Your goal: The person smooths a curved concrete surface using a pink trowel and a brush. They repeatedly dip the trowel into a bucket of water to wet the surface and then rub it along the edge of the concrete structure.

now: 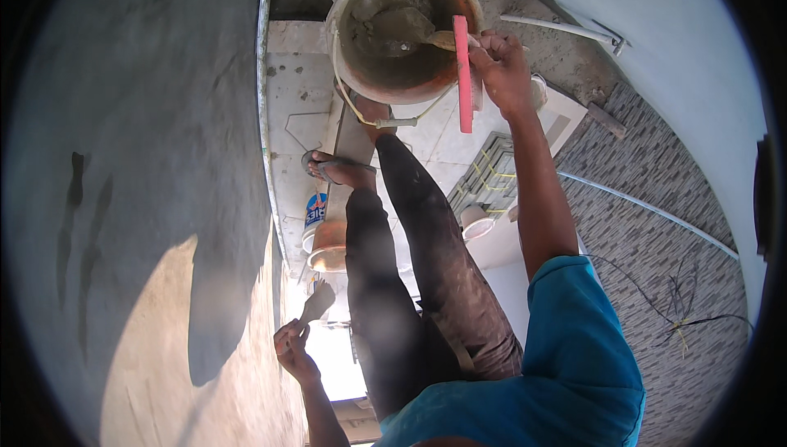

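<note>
Head view: mortar-caked orange bucket (402,78) holds a trowel (410,30).

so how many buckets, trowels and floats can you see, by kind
buckets: 2 (big mortar bucket, orange bucket lower down)
trowels: 2 (one in the big bucket, one in the left hand)
floats: 1 (pink float in the right hand)
total: 5

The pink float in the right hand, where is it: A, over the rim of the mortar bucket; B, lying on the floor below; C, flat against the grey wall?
A: the right hand holds the pink float upright across the bucket rim.
</note>
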The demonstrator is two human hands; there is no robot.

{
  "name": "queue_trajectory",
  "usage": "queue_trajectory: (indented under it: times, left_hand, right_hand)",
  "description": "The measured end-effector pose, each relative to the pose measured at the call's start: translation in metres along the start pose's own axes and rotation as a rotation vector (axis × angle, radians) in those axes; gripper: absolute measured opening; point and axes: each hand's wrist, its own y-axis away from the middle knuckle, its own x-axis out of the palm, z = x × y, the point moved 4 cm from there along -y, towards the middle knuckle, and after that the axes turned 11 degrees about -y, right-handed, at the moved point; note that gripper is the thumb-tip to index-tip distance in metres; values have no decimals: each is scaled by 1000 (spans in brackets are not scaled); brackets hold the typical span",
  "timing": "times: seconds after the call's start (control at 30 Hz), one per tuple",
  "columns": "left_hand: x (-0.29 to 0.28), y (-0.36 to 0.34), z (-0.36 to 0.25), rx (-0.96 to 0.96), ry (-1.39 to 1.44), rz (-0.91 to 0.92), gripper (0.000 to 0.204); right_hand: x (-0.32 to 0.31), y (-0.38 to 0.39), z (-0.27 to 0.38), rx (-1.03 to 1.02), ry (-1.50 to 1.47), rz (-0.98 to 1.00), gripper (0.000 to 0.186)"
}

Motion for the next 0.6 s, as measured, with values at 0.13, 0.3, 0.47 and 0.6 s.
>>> queue_trajectory:
  times: [0.13,0.3,0.47,0.6]
  left_hand:
    - [2,0,-2,26,-10,-26,23]
    - [5,-5,2,0,35,5,24]
    - [9,-1,2,6,-52,-48,45]
    - [3,-2,4,4,10,-60,25]
  right_hand:
    - [-30,-8,33,101,69,6,36]
    - [-32,-37,30,-122,249,-166,39]
    - [14,0,19,-3,28,40,37]
    - [100,-4,-66,718,-861,214,30]
